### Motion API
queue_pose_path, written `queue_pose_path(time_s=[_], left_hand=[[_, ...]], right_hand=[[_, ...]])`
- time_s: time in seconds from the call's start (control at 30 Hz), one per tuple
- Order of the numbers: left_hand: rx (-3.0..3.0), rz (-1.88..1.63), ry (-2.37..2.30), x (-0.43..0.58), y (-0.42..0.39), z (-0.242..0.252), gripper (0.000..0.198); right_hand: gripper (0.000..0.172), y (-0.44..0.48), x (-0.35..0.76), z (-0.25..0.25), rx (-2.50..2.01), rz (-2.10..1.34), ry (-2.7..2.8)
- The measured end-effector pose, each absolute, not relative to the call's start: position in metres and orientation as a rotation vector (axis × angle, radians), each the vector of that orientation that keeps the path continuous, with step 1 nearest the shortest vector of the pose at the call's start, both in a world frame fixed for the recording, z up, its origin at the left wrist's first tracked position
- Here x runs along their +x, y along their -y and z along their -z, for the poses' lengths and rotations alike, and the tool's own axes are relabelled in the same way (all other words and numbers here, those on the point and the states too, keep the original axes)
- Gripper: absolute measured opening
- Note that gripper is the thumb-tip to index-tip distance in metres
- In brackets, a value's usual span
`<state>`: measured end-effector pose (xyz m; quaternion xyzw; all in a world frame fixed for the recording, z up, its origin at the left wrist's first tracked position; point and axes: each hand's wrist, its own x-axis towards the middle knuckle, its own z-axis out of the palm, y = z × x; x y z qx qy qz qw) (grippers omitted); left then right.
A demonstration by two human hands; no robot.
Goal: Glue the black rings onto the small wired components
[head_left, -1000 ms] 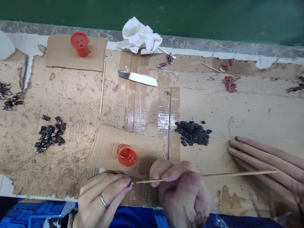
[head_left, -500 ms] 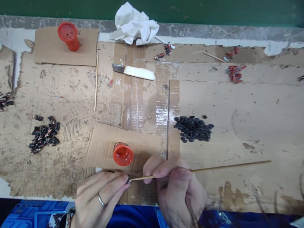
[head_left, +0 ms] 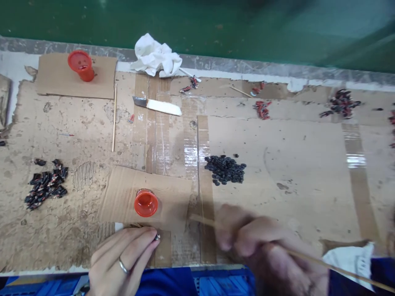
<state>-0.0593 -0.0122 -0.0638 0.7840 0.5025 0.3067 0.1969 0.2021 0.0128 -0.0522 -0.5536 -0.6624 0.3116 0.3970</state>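
Observation:
My left hand (head_left: 123, 257), with a ring on one finger, pinches a tiny dark part (head_left: 157, 237) at its fingertips near the table's front edge. My right hand (head_left: 265, 250) is blurred by motion and closed around a thin wooden stick (head_left: 324, 265) that runs from its tip at the lower middle down to the right. The stick's tip is apart from the tiny part. A small red cup (head_left: 145, 203) stands on a loose cardboard piece (head_left: 173, 197) just above my left hand. A heap of small black rings (head_left: 225, 169) lies beyond my right hand.
The table is covered with taped cardboard (head_left: 293, 156). A knife (head_left: 157, 106), a second stick (head_left: 114, 117), another red cup (head_left: 81, 65) and a crumpled white cloth (head_left: 156, 56) lie at the back. Piles of dark and red parts sit at left (head_left: 45, 184) and back right (head_left: 339, 102).
The stick tip has pulled away from the tiny part and my right hand has swung right and down. Another person's fingers at the right edge are gone. The view has shifted right.

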Motion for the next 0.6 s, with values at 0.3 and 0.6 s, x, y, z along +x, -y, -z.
queue_pose_path(time_s=[0.3, 0.6], left_hand=[[2.205, -0.798, -1.42, -0.055, 0.02, 0.072, 0.018], [2.092, -0.976, -1.49, -0.05, 0.022, 0.077, 0.021]], right_hand=[[0.02, -0.067, 0.22, 0.061, -1.402, -0.15, 2.102], [0.02, -0.071, 0.219, 0.061, -1.353, 0.008, 2.356]])
